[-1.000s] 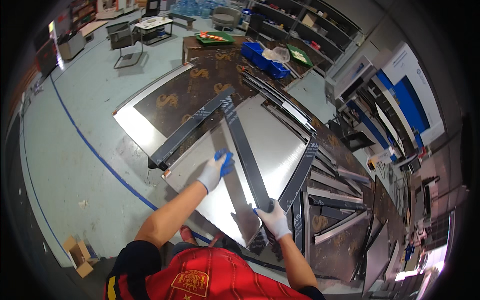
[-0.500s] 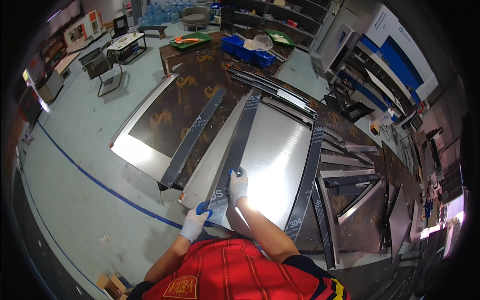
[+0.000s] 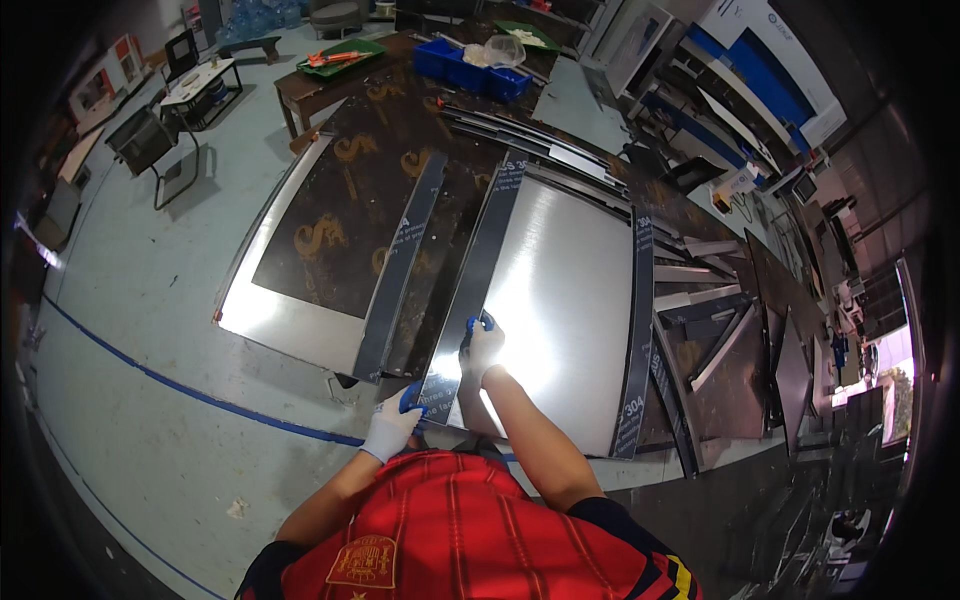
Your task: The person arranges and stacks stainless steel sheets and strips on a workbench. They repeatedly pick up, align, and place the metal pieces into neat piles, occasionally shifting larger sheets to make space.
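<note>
A large shiny metal panel [image 3: 572, 270] lies on the dark table before me. Along its left side runs a long strip covered in dark printed film [image 3: 468, 268], and a similar dark strip [image 3: 640, 330] lines its right side. My left hand [image 3: 393, 422], in a white glove with blue fingertips, is closed on the near end of the left strip. My right hand [image 3: 485, 345], gloved alike, is closed on that strip's inner edge farther up; its fingertips partly hide the contact. Left of the panel lies a separate dark film-covered strip [image 3: 405, 265].
A metal frame-like sheet [image 3: 290, 325] lies at the table's left edge. Several metal strips [image 3: 560, 150] lie beyond the panel, and more pieces [image 3: 715, 345] crowd the right. Blue bins [image 3: 470, 72] and a green tray [image 3: 342, 58] sit at the far end.
The pale grey face left of the held strip is no longer visible, and a dark gap shows there. Both hands keep their grip; the whole view has shifted somewhat.
</note>
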Demonstrator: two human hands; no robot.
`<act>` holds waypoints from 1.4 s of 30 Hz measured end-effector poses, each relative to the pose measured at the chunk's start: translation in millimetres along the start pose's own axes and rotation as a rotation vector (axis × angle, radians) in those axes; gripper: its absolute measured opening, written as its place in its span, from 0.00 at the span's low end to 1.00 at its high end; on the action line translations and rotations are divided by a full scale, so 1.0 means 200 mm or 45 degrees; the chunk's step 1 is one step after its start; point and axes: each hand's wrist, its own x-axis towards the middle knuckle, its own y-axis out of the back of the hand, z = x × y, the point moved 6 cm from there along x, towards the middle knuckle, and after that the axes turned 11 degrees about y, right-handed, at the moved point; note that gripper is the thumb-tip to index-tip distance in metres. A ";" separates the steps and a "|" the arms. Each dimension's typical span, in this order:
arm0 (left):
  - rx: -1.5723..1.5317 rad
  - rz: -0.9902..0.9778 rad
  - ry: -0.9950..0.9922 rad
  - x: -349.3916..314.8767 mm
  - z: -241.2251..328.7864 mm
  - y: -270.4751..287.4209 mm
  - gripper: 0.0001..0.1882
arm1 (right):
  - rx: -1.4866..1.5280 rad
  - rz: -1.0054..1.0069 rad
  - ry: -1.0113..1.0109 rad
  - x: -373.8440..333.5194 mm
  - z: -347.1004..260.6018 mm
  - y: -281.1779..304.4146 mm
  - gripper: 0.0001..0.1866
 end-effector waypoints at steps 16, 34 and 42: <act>0.488 -0.190 -0.315 0.03 -0.02 0.01 0.38 | 0.619 -0.204 -0.357 -0.06 0.06 0.07 0.21; -0.091 -0.390 0.066 0.08 -0.07 -0.01 0.39 | 0.509 -0.033 -0.337 0.00 0.09 0.04 0.16; 0.687 -0.162 -0.234 0.12 0.03 0.04 0.43 | 0.088 -0.098 -0.083 0.11 0.15 0.04 0.14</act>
